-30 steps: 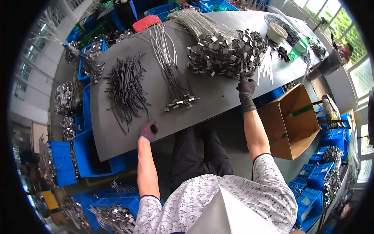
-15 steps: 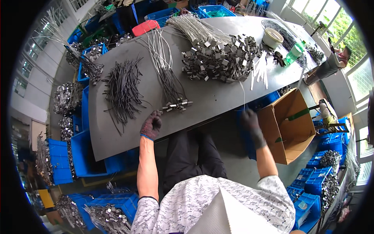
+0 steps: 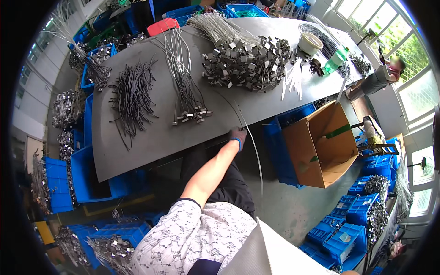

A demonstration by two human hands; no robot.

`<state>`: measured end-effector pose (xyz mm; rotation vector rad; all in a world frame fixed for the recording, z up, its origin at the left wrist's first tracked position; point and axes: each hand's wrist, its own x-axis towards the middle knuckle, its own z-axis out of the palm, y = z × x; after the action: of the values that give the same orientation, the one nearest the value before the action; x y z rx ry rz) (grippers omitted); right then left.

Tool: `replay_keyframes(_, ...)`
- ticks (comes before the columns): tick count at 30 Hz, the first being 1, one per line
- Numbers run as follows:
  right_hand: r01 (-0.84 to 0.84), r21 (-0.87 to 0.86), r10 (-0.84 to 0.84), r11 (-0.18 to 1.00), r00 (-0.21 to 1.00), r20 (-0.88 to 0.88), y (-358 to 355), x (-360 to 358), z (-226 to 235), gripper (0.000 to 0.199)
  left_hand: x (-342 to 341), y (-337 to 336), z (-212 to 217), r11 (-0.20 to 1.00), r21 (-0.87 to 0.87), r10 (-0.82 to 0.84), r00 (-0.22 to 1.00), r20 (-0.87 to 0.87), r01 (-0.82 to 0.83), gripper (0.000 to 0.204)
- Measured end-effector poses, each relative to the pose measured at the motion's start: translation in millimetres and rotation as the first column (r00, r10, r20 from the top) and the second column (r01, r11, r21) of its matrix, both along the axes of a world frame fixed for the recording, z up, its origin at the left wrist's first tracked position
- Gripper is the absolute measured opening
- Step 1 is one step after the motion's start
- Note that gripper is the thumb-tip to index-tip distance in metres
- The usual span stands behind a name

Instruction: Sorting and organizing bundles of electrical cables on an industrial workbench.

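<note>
My left hand (image 3: 237, 136), in a dark glove with a blue cuff, is at the table's front edge with its fingers closed. A thin dark strand (image 3: 227, 100) runs from the tabletop down to the fingers. A long pale wire (image 3: 257, 158) passes right beside them, curving down past the edge; the exact grip is partly hidden. My right hand is out of view. Left of the hand lies a bundle of wires (image 3: 176, 55) with dark lower lengths and small metal end pieces (image 3: 195, 115). Farther left is a heap of short black tubes (image 3: 135, 94).
A big pile of wires with metal blocks (image 3: 247, 64) covers the table's (image 3: 156, 146) middle back. Behind are white strips (image 3: 292, 81), a green bottle (image 3: 337, 59), a pale tub (image 3: 310, 43) and a red object (image 3: 162, 26). An open cardboard box (image 3: 300, 149) and blue crates (image 3: 59, 183) surround the table.
My left hand has moved right along the table edge, to the pale wire. My right hand has left the view. The whole view has shifted slightly.
</note>
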<state>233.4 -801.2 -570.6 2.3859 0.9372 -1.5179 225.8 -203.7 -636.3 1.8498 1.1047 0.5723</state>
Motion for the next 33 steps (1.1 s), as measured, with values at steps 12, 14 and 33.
replay_keyframes(12, -0.127, 0.085, 0.118, 0.988, 0.987, 0.107, 40, 18, -41, 0.035, -32, 11, 309, 0.796, -0.575, 0.599, 0.386, 0.702, -0.189, 0.009)
replay_keyframes(14, -0.134, 0.010, 0.132, 0.991, 0.982, 0.136, 48, 23, -30, 0.035, -47, 29, 347, 0.821, -0.488, 0.566, 0.312, 0.763, -0.296, 0.014)
replay_keyframes(33, -0.185, -0.031, 0.188, 0.982, 0.974, 0.124, 33, 12, 17, 0.027, -87, 25, 259, 0.768, -0.601, 0.355, 0.634, 0.687, 0.221, 0.013)
